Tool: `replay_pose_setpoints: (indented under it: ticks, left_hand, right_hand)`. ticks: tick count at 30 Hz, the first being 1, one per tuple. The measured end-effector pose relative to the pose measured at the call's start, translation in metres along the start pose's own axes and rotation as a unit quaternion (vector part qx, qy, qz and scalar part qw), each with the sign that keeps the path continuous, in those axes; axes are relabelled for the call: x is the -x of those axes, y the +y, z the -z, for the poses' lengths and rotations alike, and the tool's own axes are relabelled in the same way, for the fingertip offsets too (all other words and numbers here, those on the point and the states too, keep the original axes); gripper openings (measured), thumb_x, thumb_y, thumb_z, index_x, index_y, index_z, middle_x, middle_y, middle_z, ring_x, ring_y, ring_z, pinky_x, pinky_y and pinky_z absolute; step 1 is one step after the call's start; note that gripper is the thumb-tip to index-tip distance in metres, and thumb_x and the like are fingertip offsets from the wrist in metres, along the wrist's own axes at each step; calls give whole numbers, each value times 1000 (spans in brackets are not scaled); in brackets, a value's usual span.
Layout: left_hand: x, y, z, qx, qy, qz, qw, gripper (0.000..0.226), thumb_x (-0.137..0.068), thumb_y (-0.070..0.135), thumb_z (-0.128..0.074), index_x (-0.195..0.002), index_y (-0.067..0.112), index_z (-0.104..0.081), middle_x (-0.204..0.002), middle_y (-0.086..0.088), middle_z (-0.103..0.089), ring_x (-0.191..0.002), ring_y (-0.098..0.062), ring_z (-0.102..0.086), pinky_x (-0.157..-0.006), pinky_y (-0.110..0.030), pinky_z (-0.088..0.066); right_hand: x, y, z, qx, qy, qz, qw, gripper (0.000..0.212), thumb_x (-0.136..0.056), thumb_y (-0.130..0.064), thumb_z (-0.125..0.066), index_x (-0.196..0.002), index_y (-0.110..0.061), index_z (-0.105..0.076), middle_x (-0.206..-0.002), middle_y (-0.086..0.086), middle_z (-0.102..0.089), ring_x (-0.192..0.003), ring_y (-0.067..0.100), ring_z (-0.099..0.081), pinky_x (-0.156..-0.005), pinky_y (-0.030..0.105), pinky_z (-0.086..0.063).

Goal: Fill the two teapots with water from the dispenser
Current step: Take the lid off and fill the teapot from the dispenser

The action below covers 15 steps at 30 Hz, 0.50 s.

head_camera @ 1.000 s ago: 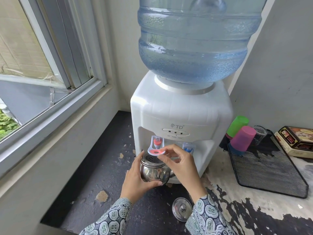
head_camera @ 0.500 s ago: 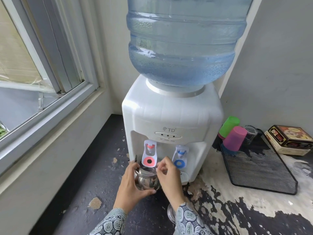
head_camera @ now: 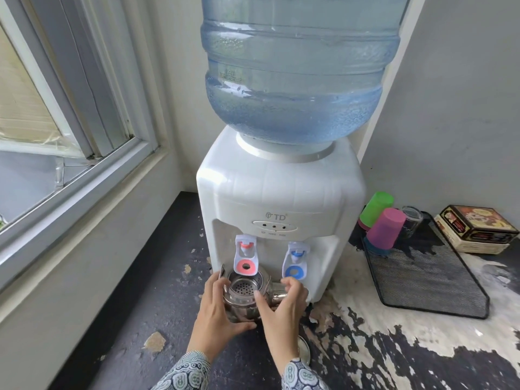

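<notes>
One teapot [head_camera: 244, 298] in view, a second isn't visible. One dispenser [head_camera: 281, 209], one water bottle [head_camera: 292, 68] on top, about half full. Two taps: red tap [head_camera: 245, 256] on the left, blue tap [head_camera: 295, 260] on the right, both paddles hanging down.

The teapot is small, polished steel, round-bodied, lid off. Its open mouth shows a perforated strainer insert. The handle sticks out to the right, a thin spout tip shows at the left rim. It sits at the dispenser's base directly below the red tap, opening under the paddle. Can't tell if it rests on the counter [head_camera: 394, 347] or is held just above.

Left hand [head_camera: 218, 313] wraps the left side of the body, fingers curled over the rim, thumb under the near side. Right hand [head_camera: 281, 313] is on the right side, thumb against the body, fingers curled loosely around the handle.

One round metal lid [head_camera: 304, 351] lies on the counter near the right wrist, mostly hidden.

Right of the dispenser: one black mesh tray [head_camera: 427, 282] holding upside-down cups, one green cup [head_camera: 375, 208], one pink cup [head_camera: 385, 228] and one clear glass [head_camera: 412, 220] behind them. One printed box [head_camera: 478, 228] far right.
</notes>
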State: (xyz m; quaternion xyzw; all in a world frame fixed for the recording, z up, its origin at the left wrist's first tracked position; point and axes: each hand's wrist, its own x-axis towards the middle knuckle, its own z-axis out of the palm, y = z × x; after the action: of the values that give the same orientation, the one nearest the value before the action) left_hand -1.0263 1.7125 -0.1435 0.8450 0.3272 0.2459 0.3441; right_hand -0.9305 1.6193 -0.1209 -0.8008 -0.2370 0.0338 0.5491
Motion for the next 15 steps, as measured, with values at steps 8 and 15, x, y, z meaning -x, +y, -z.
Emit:
replay_pose_setpoints:
  ticks: [8,15]
  left_hand:
    - [1,1,2,4,-17,6,1000,91,-44,41,-88,-118,30,-35,-145,1,-29,-133,-16,-30,-108,-27,-27]
    - [-4,-2,13,0,-45,6,999,88,-45,39,-89,-119,27,-43,-144,10,-25,-127,-9,-36,-101,-24,-31]
  right_hand:
    - [-11,8,0,28,4,-108,994,73,-61,-34,-81,-114,-13,-36,-120,9,-33,-111,30,-33,-94,42,-33]
    - [-8,2,4,-142,-53,-113,982,74,-68,-17,-79,-109,-28,-18,-126,7,-26,-116,23,-33,-102,41,-35]
